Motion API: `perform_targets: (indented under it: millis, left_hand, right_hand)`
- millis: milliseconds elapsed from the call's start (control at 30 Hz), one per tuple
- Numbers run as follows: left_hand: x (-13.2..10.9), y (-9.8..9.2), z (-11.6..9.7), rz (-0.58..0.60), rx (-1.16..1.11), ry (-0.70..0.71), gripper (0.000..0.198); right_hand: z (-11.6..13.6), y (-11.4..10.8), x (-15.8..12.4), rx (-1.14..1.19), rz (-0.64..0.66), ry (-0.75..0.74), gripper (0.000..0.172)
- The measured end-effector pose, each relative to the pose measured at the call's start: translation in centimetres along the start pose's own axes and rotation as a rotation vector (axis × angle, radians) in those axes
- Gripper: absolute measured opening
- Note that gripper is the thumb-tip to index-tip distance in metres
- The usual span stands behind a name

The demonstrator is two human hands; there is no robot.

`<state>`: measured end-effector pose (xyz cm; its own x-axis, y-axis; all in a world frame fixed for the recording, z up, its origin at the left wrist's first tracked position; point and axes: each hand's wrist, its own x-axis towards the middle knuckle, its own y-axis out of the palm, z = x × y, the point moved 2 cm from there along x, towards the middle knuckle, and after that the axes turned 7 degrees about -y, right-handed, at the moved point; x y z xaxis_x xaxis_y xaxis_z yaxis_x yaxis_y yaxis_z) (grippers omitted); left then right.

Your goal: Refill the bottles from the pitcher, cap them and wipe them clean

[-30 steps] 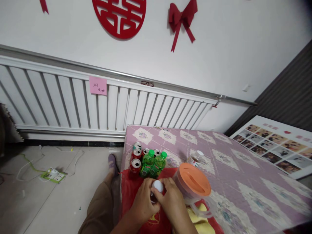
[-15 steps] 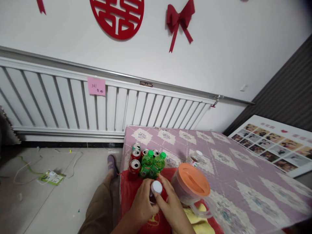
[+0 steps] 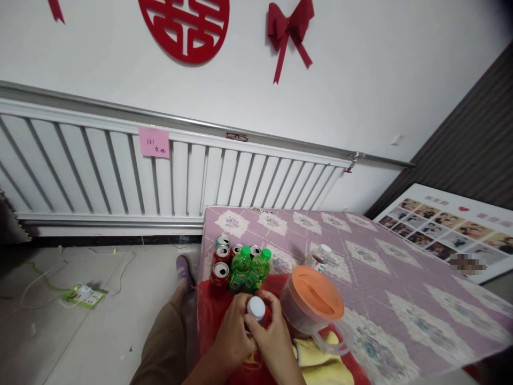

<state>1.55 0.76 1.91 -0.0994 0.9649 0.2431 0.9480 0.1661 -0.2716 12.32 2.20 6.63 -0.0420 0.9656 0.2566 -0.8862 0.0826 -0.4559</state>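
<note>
Clasping a white-capped bottle (image 3: 256, 307) between both hands above the red cloth (image 3: 209, 310).
The left hand (image 3: 235, 332) wraps one side; the right hand (image 3: 274, 342), straighter-fingered half a second ago, now curls its fingers round the other. Upright, cap up, long axis near vertical, the bottle sits nearer than the green bottles (image 3: 240, 271).

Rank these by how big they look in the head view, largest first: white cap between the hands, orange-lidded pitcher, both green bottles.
1. Orange-lidded pitcher
2. Green bottles: they look alike, so unranked against each other
3. White cap
</note>
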Motion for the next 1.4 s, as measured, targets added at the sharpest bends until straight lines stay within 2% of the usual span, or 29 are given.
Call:
perform_targets:
  millis: [100,233,433,533,633,767,967,1067,1200,1333,1400]
  left_hand:
    - [0.0,-0.1,0.0,-0.009,-0.016,0.001,0.046]
    - [0.0,0.0,0.1,-0.017,-0.011,0.0,0.049]
    - [0.0,0.1,0.2,-0.019,-0.01,-0.019,0.044]
    - [0.0,-0.1,-0.1,0.0,-0.018,-0.021,0.046]
    - [0.0,-0.2,-0.2,0.005,-0.02,-0.014,0.048]
    - [-0.1,-0.2,-0.2,0.0,-0.019,-0.01,0.044]
    - [-0.1,-0.2,-0.2,0.017,-0.053,-0.022,0.04]
    - [-0.2,-0.2,0.0,0.008,-0.051,-0.024,0.034]
    - [-0.4,-0.2,0.5,-0.003,-0.06,-0.014,0.034]
    - [-0.5,-0.2,1.0,0.009,-0.05,-0.02,0.045]
    - [-0.6,-0.2,1.3,0.011,-0.023,-0.017,0.052]
  right_hand:
    - [-0.6,0.0,-0.4,0.064,0.058,-0.036,0.066]
    - [-0.7,-0.4,-0.5,0.068,0.104,-0.047,0.052]
    - [-0.4,-0.1,-0.2,-0.009,0.003,-0.001,0.034]
    - [-0.8,0.2,-0.3,0.023,-0.039,-0.002,0.046]
    - [-1.2,0.4,-0.6,0.095,-0.019,-0.049,0.06]
    - [-1.1,0.4,-0.7,0.092,0.02,-0.105,0.042]
    - [-0.2,0.6,-0.7,0.026,-0.077,-0.141,0.029]
    - [0.3,0.8,-0.8,0.01,-0.106,-0.113,0.025]
    - [0.4,0.9,-1.1,0.013,-0.109,-0.074,0.029]
    - [-0.6,0.2,-2.6,0.034,-0.132,-0.088,0.044]
    - [-1.4,-0.7,-3.7,-0.002,-0.15,-0.131,0.045]
